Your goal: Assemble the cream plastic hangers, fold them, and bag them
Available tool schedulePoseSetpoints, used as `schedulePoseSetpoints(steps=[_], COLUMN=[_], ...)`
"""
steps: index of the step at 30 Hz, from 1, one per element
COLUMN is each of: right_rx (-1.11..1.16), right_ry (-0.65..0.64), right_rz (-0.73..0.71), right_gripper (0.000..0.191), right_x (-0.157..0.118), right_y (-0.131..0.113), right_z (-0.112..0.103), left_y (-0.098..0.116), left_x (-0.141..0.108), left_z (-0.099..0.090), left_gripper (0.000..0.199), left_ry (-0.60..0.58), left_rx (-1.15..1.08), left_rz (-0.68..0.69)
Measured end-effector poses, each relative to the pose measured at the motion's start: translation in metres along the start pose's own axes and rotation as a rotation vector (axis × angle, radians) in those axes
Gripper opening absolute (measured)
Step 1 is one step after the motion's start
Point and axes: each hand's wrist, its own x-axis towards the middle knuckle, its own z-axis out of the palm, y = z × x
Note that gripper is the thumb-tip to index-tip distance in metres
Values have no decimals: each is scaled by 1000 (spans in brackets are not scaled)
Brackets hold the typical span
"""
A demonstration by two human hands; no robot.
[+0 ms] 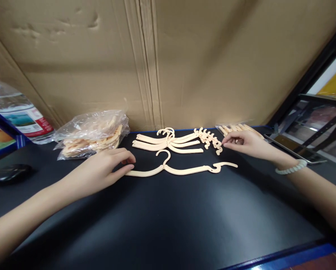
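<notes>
A beige folding clothes hanger [184, 171] lies spread flat, its hook towards the back and a small curved arm piece [225, 165] at its right end. My left hand [111, 165] is over the hanger's left end, which it partly hides; thumb and fingertips are slightly apart. Behind this hanger lies a group of similar hangers [184, 151], hooks bunched together. Small hooked pieces [208, 138] form a row at their right. Beside the row's near end, my right hand [245, 143] has thumb and fingers closed in a pinch; whatever is between the fingertips is hidden.
A clear plastic bag [91, 135] of beige parts sits at the back left, and a smaller bag [241, 128] lies behind my right hand. A water bottle [18, 108] and black mouse [10, 173] are at left. Cardboard [213, 63] stands behind the black table [168, 225].
</notes>
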Motion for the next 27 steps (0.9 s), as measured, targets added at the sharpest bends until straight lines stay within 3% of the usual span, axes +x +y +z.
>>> schedulePoseSetpoints(steps=[6, 10, 14, 19, 27], right_rx=[-74, -93, -172, -262, -293], right_ry=[-16, -35, 4, 36, -27], right_rz=[-143, -217, -217, -249, -255], right_gripper=[26, 21, 18, 22, 26], right_x=[2, 4, 7, 12, 15], right_y=[9, 13, 20, 27, 29], right_z=[3, 5, 10, 14, 16], left_y=[-2, -3, -6, -19, -24], left_x=[1, 1, 8, 25, 32], left_z=[2, 9, 20, 31, 31], left_gripper=[24, 27, 34, 47, 39], left_ry=[10, 105, 170, 152, 145], left_rx=[-14, -18, -18, -39, -67], left_rz=[-9, 1, -6, -28, -29])
